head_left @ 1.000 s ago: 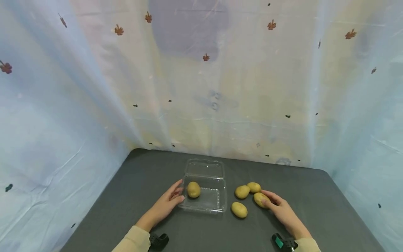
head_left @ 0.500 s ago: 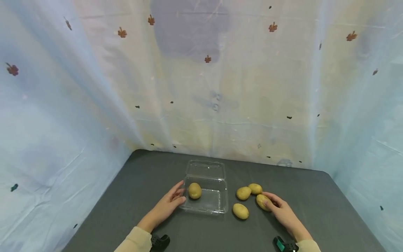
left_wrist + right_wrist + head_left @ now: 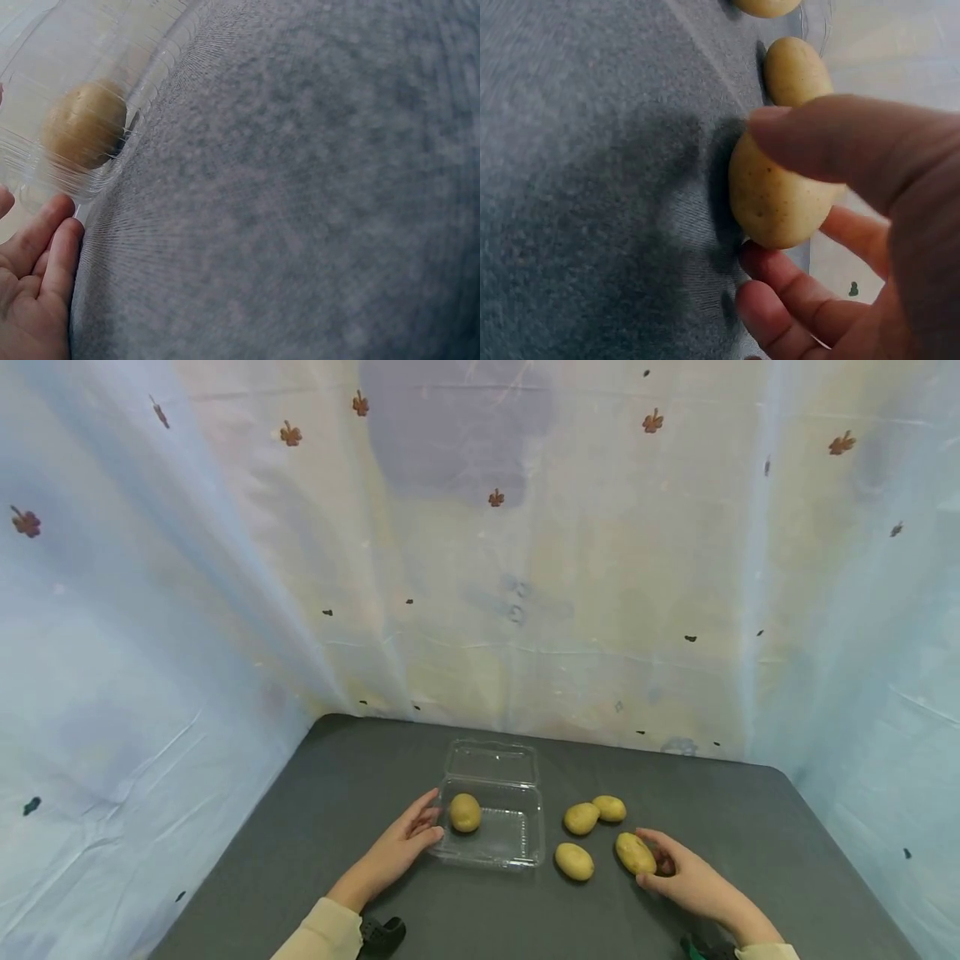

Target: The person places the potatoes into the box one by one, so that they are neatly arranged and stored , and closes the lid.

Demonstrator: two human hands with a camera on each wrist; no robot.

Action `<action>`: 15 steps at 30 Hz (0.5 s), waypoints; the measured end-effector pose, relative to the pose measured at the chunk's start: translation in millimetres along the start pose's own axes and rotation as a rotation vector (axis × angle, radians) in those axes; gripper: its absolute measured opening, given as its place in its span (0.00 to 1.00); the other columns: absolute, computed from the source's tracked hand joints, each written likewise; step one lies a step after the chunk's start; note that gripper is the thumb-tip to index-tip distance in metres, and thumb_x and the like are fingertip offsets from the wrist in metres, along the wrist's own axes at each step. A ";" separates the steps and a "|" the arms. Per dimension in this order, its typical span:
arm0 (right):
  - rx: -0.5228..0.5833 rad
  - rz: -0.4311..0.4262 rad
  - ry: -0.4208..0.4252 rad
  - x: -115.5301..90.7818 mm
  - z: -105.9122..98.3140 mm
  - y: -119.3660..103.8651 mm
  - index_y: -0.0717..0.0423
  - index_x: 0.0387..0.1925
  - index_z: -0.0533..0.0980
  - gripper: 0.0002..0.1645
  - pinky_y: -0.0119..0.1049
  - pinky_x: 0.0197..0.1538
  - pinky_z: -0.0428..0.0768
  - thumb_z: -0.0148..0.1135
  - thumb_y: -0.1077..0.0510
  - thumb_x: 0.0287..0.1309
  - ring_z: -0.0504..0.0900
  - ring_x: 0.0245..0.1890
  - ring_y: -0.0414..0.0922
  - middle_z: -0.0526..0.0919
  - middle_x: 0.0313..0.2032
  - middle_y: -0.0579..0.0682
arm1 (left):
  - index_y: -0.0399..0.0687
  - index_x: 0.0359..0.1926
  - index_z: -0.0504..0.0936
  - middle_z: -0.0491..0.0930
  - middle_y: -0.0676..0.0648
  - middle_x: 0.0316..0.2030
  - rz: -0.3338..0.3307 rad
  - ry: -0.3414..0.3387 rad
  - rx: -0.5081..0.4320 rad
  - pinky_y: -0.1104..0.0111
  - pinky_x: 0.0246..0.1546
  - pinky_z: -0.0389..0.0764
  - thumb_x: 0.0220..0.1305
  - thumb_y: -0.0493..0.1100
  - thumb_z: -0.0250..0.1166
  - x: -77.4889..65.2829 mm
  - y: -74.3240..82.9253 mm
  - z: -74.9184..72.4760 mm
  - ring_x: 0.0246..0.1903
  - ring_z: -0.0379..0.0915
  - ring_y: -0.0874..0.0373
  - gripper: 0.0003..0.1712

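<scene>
A clear plastic clamshell box (image 3: 498, 860) lies on the grey table with its lid folded back. One potato (image 3: 465, 813) sits inside, at the left. My left hand (image 3: 393, 856) rests its fingers against the box's left side; in the left wrist view the fingers (image 3: 61, 255) are extended at its edge. Over on the right, my right hand (image 3: 693, 878) is loosely spread around another potato (image 3: 634, 853) on the table. In the right wrist view, its thumb (image 3: 817, 139) crosses in front of that potato (image 3: 776, 199), fingers curving beneath; firm contact is hard to tell.
Three more potatoes lie between box and right hand: a near one (image 3: 574, 862), a middle one (image 3: 581, 818) and a far one (image 3: 609, 808). A patterned curtain (image 3: 570, 693) stands behind the table (image 3: 360, 760) and along its sides.
My right hand has shifted right and towards me, its thumb and fingers spreading wider. The potato by it has moved slightly the same way. The left hand stays at the box.
</scene>
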State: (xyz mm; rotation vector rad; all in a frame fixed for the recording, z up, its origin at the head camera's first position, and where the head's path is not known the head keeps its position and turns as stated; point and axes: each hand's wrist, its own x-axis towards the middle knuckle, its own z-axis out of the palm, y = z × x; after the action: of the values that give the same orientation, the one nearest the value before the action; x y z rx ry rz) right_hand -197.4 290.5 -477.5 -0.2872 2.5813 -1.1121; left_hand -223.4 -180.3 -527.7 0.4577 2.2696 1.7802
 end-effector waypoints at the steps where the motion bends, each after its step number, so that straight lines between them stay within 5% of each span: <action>1: 0.005 -0.003 -0.008 -0.5 -0.6 -0.4 0.58 0.73 0.55 0.48 0.39 0.28 0.70 0.67 0.48 0.59 0.70 0.31 0.48 0.74 0.41 0.53 | 0.60 0.77 0.46 0.58 0.38 0.70 0.000 0.001 0.001 0.48 0.68 0.54 0.74 0.50 0.54 0.0 0.6 -0.1 0.70 0.51 0.43 0.38; 15: -0.025 -0.024 0.014 4.5 2.9 1.5 0.62 0.68 0.61 0.44 0.37 0.24 0.72 0.68 0.47 0.58 0.71 0.26 0.46 0.75 0.35 0.51 | 0.59 0.77 0.47 0.58 0.37 0.69 -0.027 0.014 0.011 0.48 0.68 0.55 0.73 0.51 0.55 -0.6 5.7 1.4 0.70 0.52 0.43 0.38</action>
State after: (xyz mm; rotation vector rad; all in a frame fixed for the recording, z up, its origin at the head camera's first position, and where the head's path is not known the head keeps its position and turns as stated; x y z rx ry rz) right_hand -200.6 288.2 -481.5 -0.3181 2.6125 -1.0950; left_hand -221.8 -177.9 -522.5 0.4163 2.2843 1.7647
